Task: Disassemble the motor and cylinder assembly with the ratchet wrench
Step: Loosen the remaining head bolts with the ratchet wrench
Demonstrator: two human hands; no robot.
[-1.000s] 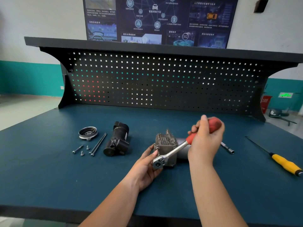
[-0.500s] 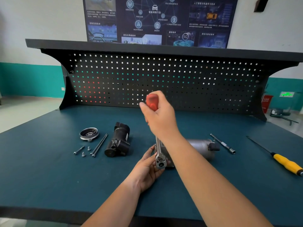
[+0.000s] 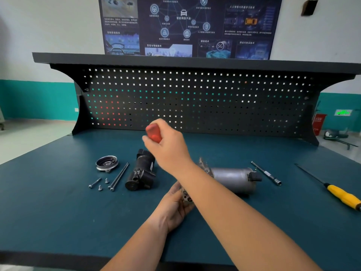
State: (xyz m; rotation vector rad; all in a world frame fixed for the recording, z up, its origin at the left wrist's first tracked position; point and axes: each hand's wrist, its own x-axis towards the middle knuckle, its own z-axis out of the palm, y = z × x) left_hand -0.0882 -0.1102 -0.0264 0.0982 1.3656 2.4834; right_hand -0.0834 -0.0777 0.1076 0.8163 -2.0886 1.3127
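The grey motor and cylinder assembly (image 3: pixel 233 179) lies on its side at the middle of the blue bench. My right hand (image 3: pixel 168 148) grips the red handle of the ratchet wrench (image 3: pixel 154 132), which is tipped up and to the left; my forearm hides its shaft. The wrench head (image 3: pixel 187 198) sits at the assembly's near end. My left hand (image 3: pixel 173 207) touches that end beside the wrench head, fingers loosely bent around it.
A black motor part (image 3: pixel 141 173), a round metal cover (image 3: pixel 107 163), two long bolts (image 3: pixel 118 176) and small screws (image 3: pixel 99 184) lie at the left. A socket extension bar (image 3: pixel 266 173) and a yellow-handled screwdriver (image 3: pixel 341 196) lie at the right. A pegboard (image 3: pixel 195 102) stands behind.
My right hand has swung the wrench handle from the right over to upright, then further left. My left hand has stayed at the assembly's near end.
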